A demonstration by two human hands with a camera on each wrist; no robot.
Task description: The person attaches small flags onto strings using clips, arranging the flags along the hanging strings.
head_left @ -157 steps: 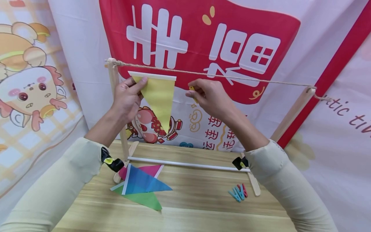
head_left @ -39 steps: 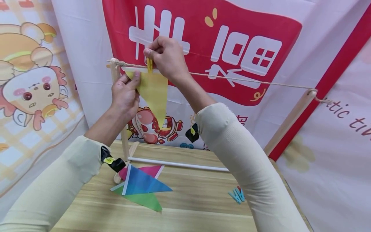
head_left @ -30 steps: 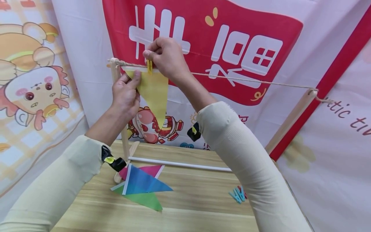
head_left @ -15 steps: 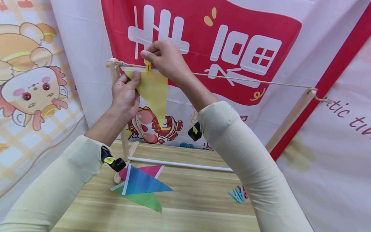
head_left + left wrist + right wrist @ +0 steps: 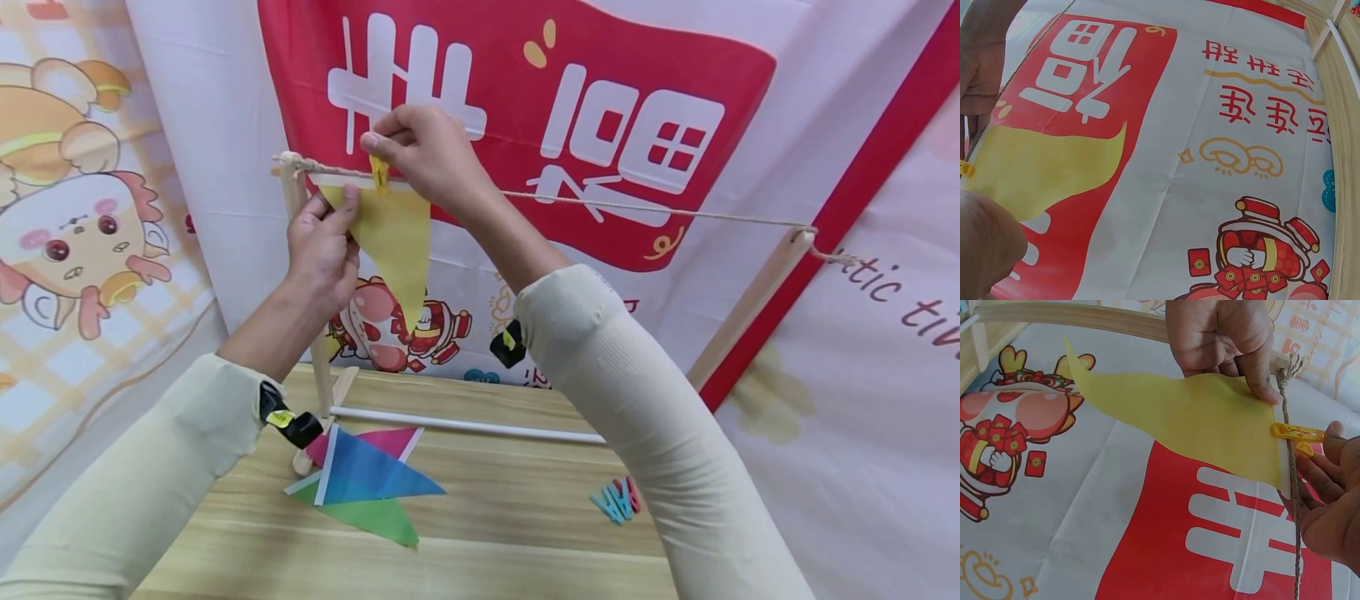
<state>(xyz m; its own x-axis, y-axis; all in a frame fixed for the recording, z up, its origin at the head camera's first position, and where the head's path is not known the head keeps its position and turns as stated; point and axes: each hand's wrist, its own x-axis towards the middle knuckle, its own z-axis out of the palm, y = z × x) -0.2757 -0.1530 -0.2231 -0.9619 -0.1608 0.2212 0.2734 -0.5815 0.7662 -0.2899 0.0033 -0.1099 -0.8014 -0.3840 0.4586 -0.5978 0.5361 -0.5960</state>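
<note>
My left hand (image 5: 322, 250) pinches a yellow pennant (image 5: 397, 242) near its upper left corner, thumb in front. The pennant's white top strip lies along the twine (image 5: 600, 201), its point hanging down. Above it, my right hand (image 5: 442, 158) pinches a yellow clothespin (image 5: 380, 175) between thumb and fingers. In the right wrist view the clothespin (image 5: 1297, 432) straddles the white strip and the twine, close to the left thumb. In the left wrist view the pennant (image 5: 1054, 162) spreads out beyond the left hand (image 5: 988, 244), and only the clothespin's tip shows at the edge.
Wooden posts (image 5: 757, 308) hold the twine, with a white rod (image 5: 465, 425) low between them. Blue (image 5: 375, 467), pink (image 5: 393, 439) and green (image 5: 378, 518) pennants overlap on the table (image 5: 487, 558). Several blue and red clothespins (image 5: 617, 500) lie at right. A printed cloth (image 5: 525, 250) hangs behind.
Over the span, the pennant has risen to the twine and my right hand has come up and left, bringing the clothespin onto its top strip. In the last second the clothespin has tilted slightly.
</note>
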